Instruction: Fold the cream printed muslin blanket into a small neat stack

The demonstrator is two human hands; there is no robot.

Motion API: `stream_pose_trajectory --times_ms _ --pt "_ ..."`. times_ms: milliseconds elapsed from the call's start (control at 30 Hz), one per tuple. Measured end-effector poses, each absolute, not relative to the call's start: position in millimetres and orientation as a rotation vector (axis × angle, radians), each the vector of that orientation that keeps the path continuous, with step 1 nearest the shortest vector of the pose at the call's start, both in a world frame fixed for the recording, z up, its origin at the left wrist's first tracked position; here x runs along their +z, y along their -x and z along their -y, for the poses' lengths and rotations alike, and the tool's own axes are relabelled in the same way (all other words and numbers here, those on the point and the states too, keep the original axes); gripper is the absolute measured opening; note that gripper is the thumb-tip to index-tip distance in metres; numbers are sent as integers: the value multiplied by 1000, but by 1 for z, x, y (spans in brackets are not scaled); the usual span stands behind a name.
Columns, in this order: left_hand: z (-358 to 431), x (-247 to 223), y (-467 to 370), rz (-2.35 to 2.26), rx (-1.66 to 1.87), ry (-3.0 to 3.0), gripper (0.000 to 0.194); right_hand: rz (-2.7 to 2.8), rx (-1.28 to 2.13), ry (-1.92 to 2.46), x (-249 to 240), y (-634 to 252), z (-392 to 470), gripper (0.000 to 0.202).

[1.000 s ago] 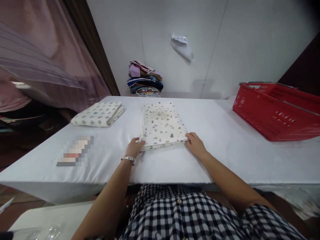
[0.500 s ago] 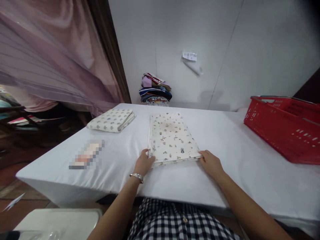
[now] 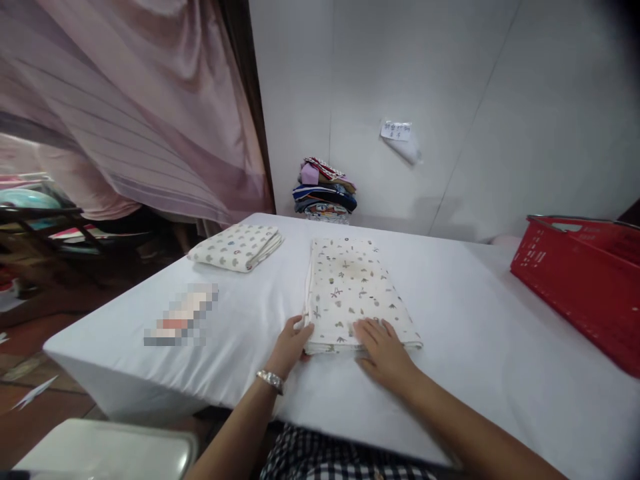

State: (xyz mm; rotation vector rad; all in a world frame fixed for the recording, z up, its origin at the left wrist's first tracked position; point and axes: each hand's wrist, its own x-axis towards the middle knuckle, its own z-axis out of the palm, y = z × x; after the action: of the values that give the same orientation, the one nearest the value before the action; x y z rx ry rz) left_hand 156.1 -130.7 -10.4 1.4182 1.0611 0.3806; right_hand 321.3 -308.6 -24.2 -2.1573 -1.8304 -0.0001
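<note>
A folded cream cloth (image 3: 357, 280) with small scattered prints lies flat in front of me, its layers showing along the near edge. My left hand (image 3: 291, 345), with a silver bracelet at the wrist, grips the near left corner, thumb on top. Fingers spread, my right hand (image 3: 383, 350) rests on the cloth's near edge, right of its middle, with the thumb in front of the edge. To the far left sits a second folded cloth (image 3: 235, 247), cream with rows of small grey motifs, touched by neither hand.
A white-covered table (image 3: 465, 320) bears the cloths and a pixelated flat item (image 3: 183, 317). The red plastic basket (image 3: 575, 287) stands at right. Several folded fabrics (image 3: 325, 190) are stacked by the wall. A pink curtain (image 3: 190, 120) hangs left, a person (image 3: 95, 180) beyond it. A white stool (image 3: 105, 450) is lower left.
My right hand has let go of the near right corner and moved left onto the top of the cloth. My left hand stays at its corner. The view has shifted slightly.
</note>
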Motion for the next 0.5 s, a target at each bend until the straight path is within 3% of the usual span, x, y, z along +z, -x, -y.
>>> stream_pose_trajectory --times_ms 133,300,500 --pt "130 -14 -154 -1065 376 -1408 50 1842 -10 2163 -28 -319 294 55" --pt "140 -7 -158 -1022 379 -1330 51 1878 -42 2194 -32 -332 308 67" --pt "151 10 -161 -995 470 -1155 67 1927 -199 2092 -19 -301 305 74"
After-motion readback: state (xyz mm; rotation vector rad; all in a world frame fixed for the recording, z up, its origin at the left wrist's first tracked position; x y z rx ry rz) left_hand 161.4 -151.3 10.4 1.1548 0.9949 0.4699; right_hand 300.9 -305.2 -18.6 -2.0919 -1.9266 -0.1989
